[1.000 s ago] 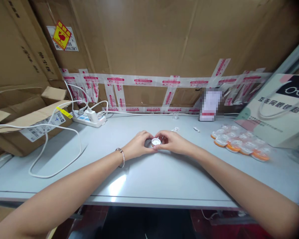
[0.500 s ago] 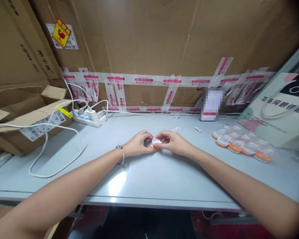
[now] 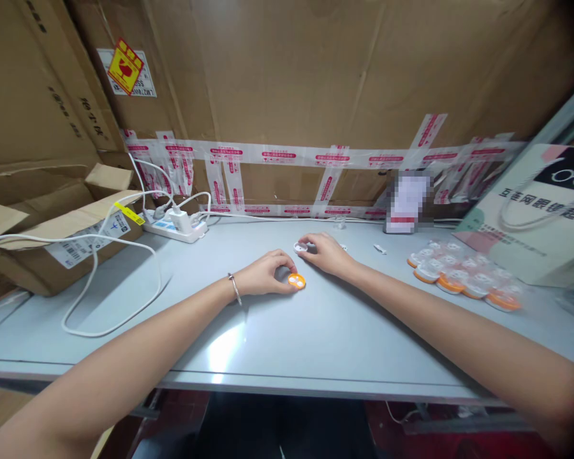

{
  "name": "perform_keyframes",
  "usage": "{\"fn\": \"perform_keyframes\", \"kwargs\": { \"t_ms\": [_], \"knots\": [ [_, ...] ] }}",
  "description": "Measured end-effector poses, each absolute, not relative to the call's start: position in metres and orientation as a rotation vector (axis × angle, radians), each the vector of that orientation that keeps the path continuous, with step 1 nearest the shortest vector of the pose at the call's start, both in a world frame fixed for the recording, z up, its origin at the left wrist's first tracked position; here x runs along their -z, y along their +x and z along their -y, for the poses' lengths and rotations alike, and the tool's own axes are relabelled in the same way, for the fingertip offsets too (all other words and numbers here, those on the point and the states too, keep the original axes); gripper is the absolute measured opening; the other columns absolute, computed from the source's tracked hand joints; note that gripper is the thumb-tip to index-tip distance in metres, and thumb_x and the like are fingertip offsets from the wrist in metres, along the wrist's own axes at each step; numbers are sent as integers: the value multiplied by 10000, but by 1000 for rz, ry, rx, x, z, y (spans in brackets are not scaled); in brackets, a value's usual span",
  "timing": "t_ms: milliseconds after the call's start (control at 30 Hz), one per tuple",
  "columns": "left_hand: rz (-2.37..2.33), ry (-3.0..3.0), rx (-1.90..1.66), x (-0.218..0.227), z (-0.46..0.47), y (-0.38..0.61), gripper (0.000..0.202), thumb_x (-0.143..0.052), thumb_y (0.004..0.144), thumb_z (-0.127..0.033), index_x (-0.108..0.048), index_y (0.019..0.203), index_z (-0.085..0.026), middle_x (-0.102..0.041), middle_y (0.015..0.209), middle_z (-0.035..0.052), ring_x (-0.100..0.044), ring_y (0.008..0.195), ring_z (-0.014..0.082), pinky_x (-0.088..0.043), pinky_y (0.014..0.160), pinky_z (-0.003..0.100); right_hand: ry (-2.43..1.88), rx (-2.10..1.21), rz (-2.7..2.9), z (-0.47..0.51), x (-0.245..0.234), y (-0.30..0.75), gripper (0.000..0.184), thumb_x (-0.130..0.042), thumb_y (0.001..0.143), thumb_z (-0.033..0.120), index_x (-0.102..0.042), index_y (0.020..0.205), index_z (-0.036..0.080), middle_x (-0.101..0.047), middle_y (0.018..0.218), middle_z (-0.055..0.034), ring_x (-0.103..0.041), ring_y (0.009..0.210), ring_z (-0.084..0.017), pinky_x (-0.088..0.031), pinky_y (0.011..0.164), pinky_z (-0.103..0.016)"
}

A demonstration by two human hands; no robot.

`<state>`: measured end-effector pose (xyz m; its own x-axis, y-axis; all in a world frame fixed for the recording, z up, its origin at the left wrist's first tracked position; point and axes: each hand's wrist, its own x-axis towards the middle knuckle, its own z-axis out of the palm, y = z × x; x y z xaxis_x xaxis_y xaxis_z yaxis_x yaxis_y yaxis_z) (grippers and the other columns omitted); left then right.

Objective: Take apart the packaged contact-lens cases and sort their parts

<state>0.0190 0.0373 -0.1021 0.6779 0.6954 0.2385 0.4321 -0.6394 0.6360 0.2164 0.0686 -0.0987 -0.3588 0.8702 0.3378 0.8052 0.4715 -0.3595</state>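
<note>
My left hand [image 3: 271,273] pinches a small round orange piece [image 3: 302,278] with white inside, just above the table [image 3: 268,338]. Farther back, my right hand [image 3: 323,252] grips a small round white piece [image 3: 299,247] between thumb and fingers. The two pieces are apart. Just behind the right hand, a small white bit [image 3: 344,247] is partly hidden by it. Another small white bit [image 3: 379,249] lies farther right on the table.
A cluster of orange-and-white round pieces with clear tops [image 3: 463,271] sits at the right. Behind it leans a printed bag [image 3: 530,223]. A power strip [image 3: 176,228], a looping white cable [image 3: 110,333] and an open cardboard box [image 3: 33,268] are at the left. A phone [image 3: 406,204] stands at the back.
The white piece has come away from the orange one. My right hand has carried it back toward the table's far side, while my left hand keeps the orange piece in nearly the same place.
</note>
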Motion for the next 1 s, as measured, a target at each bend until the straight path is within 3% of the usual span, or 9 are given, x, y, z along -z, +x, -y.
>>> {"fn": "perform_keyframes", "kwargs": {
  "t_ms": [200,400,533,667,767,867,1000],
  "knots": [
    [-852,2353,-647,101,-37,18,272,-670,663,-319,-601,893,-189,-543,1003,55,-514,972,185,-380,922,312,-1413,-196,2257,-73,101,215,214,-558,759,364,-636,874,201,-668,892,-54,-547,858,-218,-398,777,-342],
    [-871,2371,-676,102,-38,18,292,-660,671,-314,-595,922,-179,-542,992,56,-532,914,175,-404,883,309,-1354,-207,1994,-53,104,218,400,-564,751,338,-516,1129,215,-542,1167,-80,-442,1101,-252,-353,912,-398],
    [-876,2383,-644,100,-38,17,308,-659,680,-311,-596,949,-176,-533,1005,65,-530,921,178,-403,883,315,-1333,-503,1947,-32,97,221,249,-483,791,322,-563,995,204,-579,1012,-63,-531,881,-184,-426,775,-328],
    [-842,2387,-640,90,-39,12,403,-708,642,-350,-593,995,-193,-514,1065,74,-513,979,193,-390,903,324,-1318,-569,2155,-15,93,219,334,-585,706,360,-559,1009,224,-557,898,-37,-500,833,-187,-416,764,-336],
    [-795,2414,-656,84,-42,9,293,-669,699,-340,-616,956,-211,-536,1041,60,-515,988,184,-381,909,319,-1274,-546,2233,-11,96,214,404,-630,672,407,-554,1032,241,-540,875,-31,-490,852,-198,-404,786,-345],
    [-763,2434,-636,83,-43,10,164,-590,774,-279,-641,908,-199,-578,949,51,-549,905,162,-407,858,292,-1229,-555,2258,-12,99,210,326,-636,683,379,-589,970,231,-545,849,-29,-500,833,-188,-396,786,-329],
    [-774,2439,-607,88,-41,15,139,-566,786,-241,-660,869,-182,-594,894,47,-567,822,144,-430,795,261,-1193,-598,2243,-14,101,210,218,-630,703,337,-615,879,211,-545,792,-17,-514,765,-159,-401,717,-285]
  ]
}}
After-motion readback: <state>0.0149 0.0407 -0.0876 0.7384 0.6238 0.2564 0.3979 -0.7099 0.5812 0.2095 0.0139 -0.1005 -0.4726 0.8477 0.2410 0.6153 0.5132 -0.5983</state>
